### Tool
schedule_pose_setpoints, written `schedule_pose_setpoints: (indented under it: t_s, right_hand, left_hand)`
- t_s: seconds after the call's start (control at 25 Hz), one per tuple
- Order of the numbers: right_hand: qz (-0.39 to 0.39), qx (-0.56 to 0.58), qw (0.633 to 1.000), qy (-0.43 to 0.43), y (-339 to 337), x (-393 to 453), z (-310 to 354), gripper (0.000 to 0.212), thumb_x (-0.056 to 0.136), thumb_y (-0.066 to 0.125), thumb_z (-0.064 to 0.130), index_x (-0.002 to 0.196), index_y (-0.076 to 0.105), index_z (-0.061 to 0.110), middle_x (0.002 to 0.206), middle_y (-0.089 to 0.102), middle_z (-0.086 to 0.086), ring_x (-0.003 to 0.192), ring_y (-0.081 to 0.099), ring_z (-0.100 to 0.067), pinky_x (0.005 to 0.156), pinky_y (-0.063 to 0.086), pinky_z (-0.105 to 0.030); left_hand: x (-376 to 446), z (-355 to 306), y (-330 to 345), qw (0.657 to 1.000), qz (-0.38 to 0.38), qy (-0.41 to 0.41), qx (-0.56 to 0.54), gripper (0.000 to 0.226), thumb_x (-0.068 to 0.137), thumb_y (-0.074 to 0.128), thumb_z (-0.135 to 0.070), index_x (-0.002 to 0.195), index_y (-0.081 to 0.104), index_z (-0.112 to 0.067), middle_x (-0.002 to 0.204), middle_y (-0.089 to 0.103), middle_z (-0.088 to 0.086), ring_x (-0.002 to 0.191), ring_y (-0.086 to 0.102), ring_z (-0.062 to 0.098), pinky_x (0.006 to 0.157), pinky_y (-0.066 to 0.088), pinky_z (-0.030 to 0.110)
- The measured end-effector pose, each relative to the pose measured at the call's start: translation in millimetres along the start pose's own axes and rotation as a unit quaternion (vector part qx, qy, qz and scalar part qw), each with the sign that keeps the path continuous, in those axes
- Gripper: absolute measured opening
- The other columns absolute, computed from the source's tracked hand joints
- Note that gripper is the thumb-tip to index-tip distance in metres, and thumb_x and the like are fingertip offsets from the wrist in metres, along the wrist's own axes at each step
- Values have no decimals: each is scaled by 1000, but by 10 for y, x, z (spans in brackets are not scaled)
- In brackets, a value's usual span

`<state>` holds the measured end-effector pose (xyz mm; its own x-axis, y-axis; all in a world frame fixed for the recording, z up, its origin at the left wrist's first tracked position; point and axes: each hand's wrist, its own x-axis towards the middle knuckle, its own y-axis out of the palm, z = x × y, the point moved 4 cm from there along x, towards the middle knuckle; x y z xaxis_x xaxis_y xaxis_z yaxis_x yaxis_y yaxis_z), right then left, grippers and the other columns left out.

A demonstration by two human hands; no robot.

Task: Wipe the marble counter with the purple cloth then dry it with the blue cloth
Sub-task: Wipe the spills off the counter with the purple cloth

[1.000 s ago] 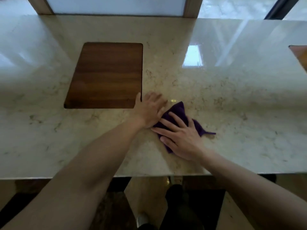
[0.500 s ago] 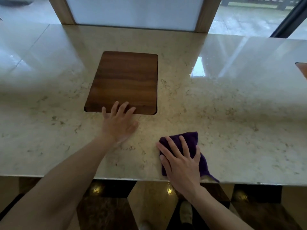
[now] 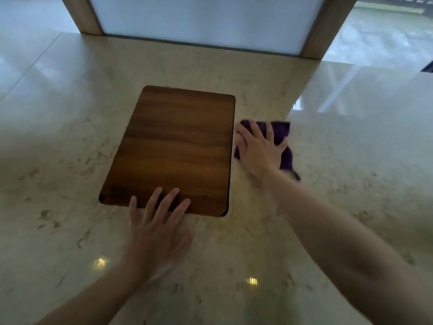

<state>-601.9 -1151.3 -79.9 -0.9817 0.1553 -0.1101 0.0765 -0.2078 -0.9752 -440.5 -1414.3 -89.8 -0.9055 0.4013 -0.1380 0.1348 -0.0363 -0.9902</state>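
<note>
Purple cloth (image 3: 284,146) lies on the marble counter (image 3: 339,184) right of centre in the frame, just beside the right edge of the wooden board (image 3: 173,151) (set flush in the stone, it seems). Right hand (image 3: 257,151) presses flat on it with straight, spread fingers. Left hand (image 3: 154,233), lower centre, rests open on the counter, fingertips reaching over the board's near edge.

No readable text, labels, brands, numbers or signs anywhere in view.
</note>
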Motion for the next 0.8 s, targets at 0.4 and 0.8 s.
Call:
schedule_pose_setpoints:
  t_s: [0.4,0.8]
  right_hand:
    - [18,38,999,5,-320,2890,-310,59,94,9,54,150,24,43,165,13,5,150,3,-40,104,0,-83]
    - [28,-8,977,-211,-106,1099,378,51,101,8,60,149,23,53,165,15,13,153,5,-27,112,6,-71]
  left_hand:
    - [52,34,69,998,-42,15,32,67,95,24,-69,146,41,-29,158,33,7,144,28,39,108,19,74]
    - [16,1,11,1000,19,-15,1,68,95,13,-69,152,25,-32,163,19,3,152,13,36,113,12,75]
